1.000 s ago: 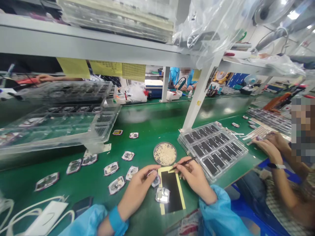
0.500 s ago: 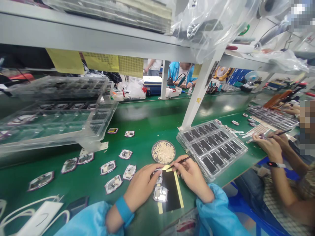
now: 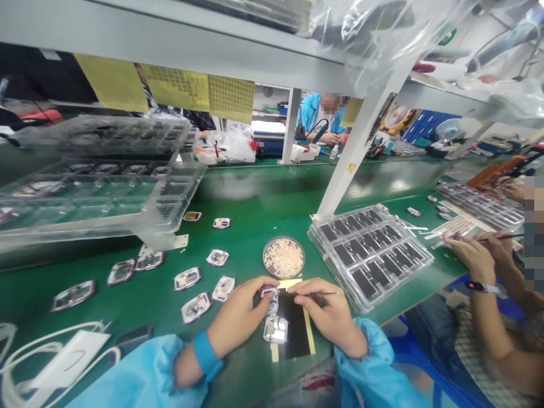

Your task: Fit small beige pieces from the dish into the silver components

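My left hand (image 3: 240, 311) pinches a small, rounded-square watch housing (image 3: 271, 301) by its edge, over the black pad (image 3: 297, 326). Thin dark tweezers (image 3: 328, 293) are gripped in my right hand (image 3: 329, 317). They lie nearly level, and their tips point left toward the housing. A second housing (image 3: 275, 330) with a shiny silver inside rests on the pad, just below my left fingertips. Yellow tape (image 3: 290, 283) lines the pad's edges. Beyond my hands stands a round dish (image 3: 283, 258) of tiny pale pieces.
Several loose housings (image 3: 195, 307) lie on the green bench to the left, near clear trays (image 3: 170, 212) and a white cable (image 3: 102, 351). At right are a tray of black screens (image 3: 374, 258), a shelf post (image 3: 352, 164) and a co-worker's hands (image 3: 476, 252).
The tweezers have swung from a slant down to the left to nearly level. My right hand has drawn slightly back from the yellow tape. My left hand keeps its housing.
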`<state>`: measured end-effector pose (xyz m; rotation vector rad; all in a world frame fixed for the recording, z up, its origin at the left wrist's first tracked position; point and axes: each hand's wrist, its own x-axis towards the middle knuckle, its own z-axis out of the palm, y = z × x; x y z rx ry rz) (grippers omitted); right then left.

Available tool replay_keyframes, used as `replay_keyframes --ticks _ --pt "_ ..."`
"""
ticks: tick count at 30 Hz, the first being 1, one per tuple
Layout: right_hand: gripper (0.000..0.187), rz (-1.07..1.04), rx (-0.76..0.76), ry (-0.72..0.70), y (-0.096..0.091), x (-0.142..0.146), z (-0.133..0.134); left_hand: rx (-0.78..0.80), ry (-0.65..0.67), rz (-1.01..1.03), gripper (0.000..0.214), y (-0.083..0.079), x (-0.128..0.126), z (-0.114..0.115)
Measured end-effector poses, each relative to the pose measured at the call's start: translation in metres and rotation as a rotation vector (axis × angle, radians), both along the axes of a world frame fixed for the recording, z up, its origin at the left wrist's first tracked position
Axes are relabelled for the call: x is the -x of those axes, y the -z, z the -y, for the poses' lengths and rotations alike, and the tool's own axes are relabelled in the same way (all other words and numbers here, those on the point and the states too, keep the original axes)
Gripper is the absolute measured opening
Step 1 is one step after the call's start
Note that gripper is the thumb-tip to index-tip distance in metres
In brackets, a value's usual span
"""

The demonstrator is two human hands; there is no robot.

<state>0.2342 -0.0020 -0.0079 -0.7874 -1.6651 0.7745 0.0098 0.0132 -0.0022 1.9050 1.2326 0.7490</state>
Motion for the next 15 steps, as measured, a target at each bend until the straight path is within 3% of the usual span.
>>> replay_keyframes --ticks 15 --pt "0.007 0.028 -0.086 -0.027 0.0015 0.0007 -0.0028 -0.042 -0.012 -0.031 0.027 0.0069 0.0008 0.0007"
